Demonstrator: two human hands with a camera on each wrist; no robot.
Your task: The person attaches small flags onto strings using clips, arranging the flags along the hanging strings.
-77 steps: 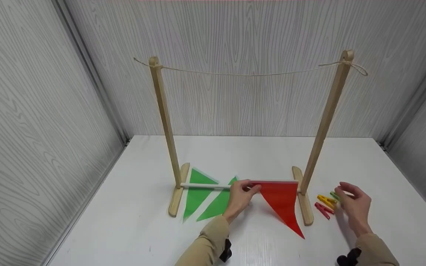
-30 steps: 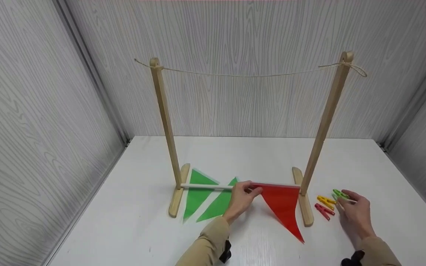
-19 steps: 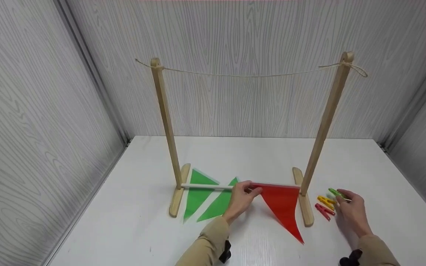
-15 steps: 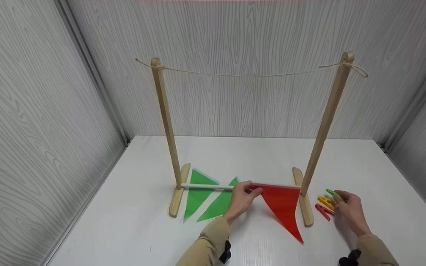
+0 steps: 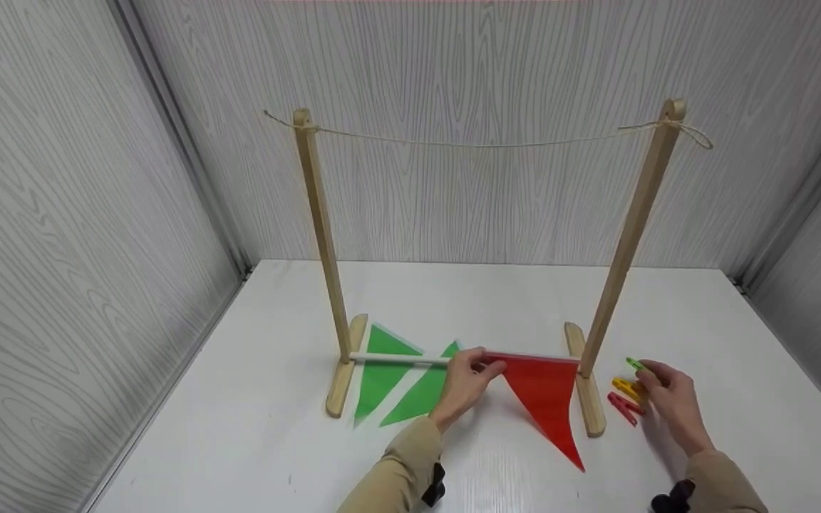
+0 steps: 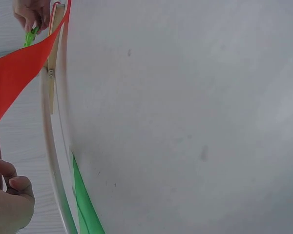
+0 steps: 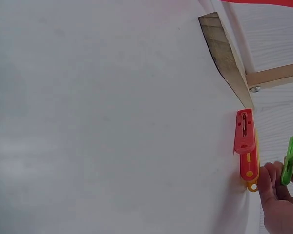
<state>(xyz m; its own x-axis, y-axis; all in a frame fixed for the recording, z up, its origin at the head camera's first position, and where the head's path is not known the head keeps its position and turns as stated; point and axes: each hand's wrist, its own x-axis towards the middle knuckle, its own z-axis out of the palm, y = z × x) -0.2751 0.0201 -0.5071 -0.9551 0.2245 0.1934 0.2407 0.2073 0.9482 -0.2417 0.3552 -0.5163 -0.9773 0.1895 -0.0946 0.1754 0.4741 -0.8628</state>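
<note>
The right hand [image 5: 673, 402] pinches the green plastic clothespin [image 5: 635, 364] between thumb and fingers; whether its jaws are squeezed apart is too small to tell. The left hand [image 5: 464, 377] pinches one top corner of the red pennant [image 5: 547, 393], held in front of the white crossbar [image 5: 396, 358]. With only that corner gripped, the film could sag or twist. The fingers sit close to the yellow clothespin [image 5: 626, 388] and red clothespin [image 5: 623, 407], so a low sweep might knock them.
</note>
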